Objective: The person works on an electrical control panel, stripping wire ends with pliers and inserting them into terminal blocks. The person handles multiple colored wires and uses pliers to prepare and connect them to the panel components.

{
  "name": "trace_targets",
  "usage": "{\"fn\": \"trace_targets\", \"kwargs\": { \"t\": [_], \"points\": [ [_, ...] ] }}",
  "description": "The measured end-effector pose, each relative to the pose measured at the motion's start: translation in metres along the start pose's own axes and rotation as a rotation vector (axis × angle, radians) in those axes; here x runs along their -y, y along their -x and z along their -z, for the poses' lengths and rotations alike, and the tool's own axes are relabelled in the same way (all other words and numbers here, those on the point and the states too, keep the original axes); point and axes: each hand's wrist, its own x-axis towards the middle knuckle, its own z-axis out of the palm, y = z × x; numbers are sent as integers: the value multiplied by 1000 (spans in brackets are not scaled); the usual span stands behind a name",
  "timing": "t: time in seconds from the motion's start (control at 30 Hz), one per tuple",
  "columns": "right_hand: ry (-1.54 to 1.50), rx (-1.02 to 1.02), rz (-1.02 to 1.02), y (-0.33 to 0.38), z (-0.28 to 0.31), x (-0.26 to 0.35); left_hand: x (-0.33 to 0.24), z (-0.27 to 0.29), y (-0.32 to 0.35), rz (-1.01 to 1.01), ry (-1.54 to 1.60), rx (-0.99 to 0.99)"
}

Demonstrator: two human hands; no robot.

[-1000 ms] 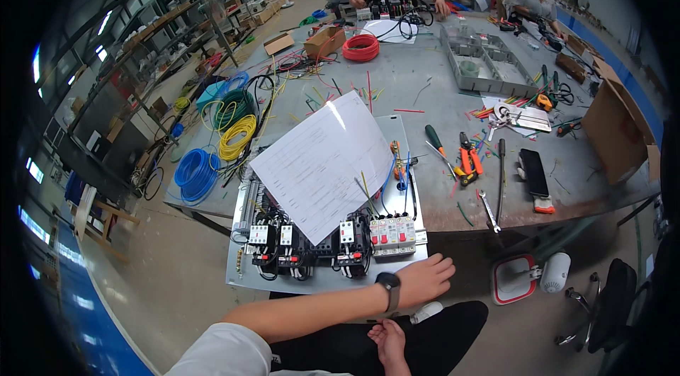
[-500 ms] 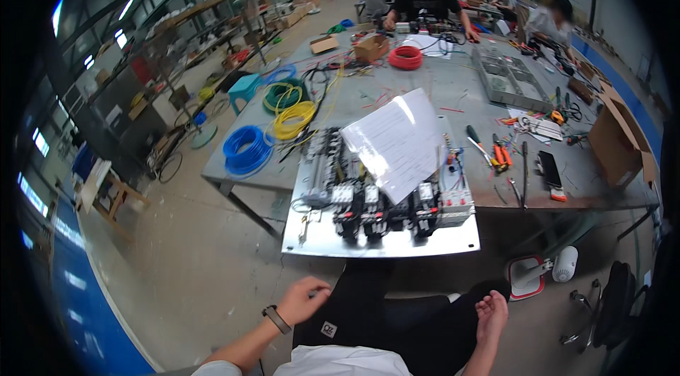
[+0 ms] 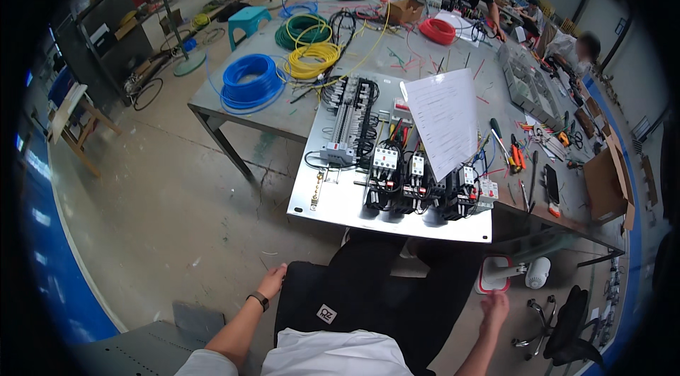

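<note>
From the head view, the left hand (image 3: 272, 281) and right hand (image 3: 494, 303) hang loose with fingers apart, holding nothing, low beside the lap. The shiny metal panel with black switch blocks (image 3: 397, 185) sticks out over the near edge of the grey tabletop (image 3: 283, 110). Reach up slowly; floor room is wide on the left.
</note>
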Motion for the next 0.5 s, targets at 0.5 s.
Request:
{"fn": "trace_targets", "kwargs": {
  "t": [0.5],
  "points": [
    [89,76,-713,5,-64,-114,-59,-42,-83,374,-463,28]
  ]
}}
